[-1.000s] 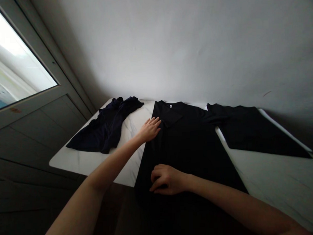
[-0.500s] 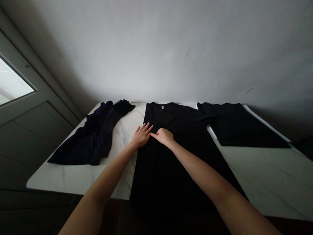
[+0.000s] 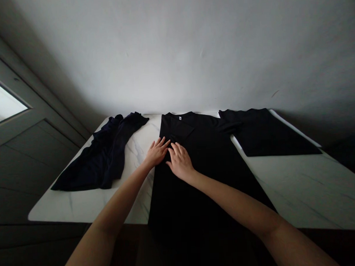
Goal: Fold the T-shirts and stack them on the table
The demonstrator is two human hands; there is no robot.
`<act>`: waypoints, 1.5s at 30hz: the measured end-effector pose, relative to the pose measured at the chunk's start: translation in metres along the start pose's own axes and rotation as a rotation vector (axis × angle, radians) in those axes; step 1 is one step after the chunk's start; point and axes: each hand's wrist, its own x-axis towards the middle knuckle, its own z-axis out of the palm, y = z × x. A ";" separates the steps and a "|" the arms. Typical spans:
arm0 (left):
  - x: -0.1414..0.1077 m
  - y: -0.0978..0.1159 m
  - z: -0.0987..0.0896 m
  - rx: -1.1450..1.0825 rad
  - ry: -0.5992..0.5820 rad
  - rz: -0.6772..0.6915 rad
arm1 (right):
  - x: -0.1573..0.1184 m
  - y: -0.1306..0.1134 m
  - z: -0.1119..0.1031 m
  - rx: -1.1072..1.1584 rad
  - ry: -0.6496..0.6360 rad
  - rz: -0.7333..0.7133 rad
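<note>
A black T-shirt (image 3: 202, 167) lies spread over the table, its neck with a small white label toward the wall. Its left side is folded inward, with the sleeve lying across the chest; the right sleeve sticks out. My left hand (image 3: 157, 152) lies flat with fingers spread on the shirt's left folded edge. Just beside it, my right hand (image 3: 180, 161) rests palm down on the shirt, fingers stretched out. Neither hand grips cloth that I can see. The shirt's lower part drops into shadow at the table's front edge.
On the left of the white marbled table (image 3: 302, 190) lies a crumpled dark navy garment (image 3: 99, 159). A flat folded black garment (image 3: 273, 133) lies at the right, with white edges showing beneath it. A grey wall (image 3: 174, 51) stands behind, and a panelled door (image 3: 29, 153) at the left.
My right hand has opened from a closed shape with the thumb out to flat, spread fingers on the shirt. My left hand stays at the folded edge. The view has shifted slightly.
</note>
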 end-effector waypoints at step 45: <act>0.019 -0.020 -0.020 0.062 0.013 0.111 | -0.036 0.067 -0.009 0.069 -0.215 -0.253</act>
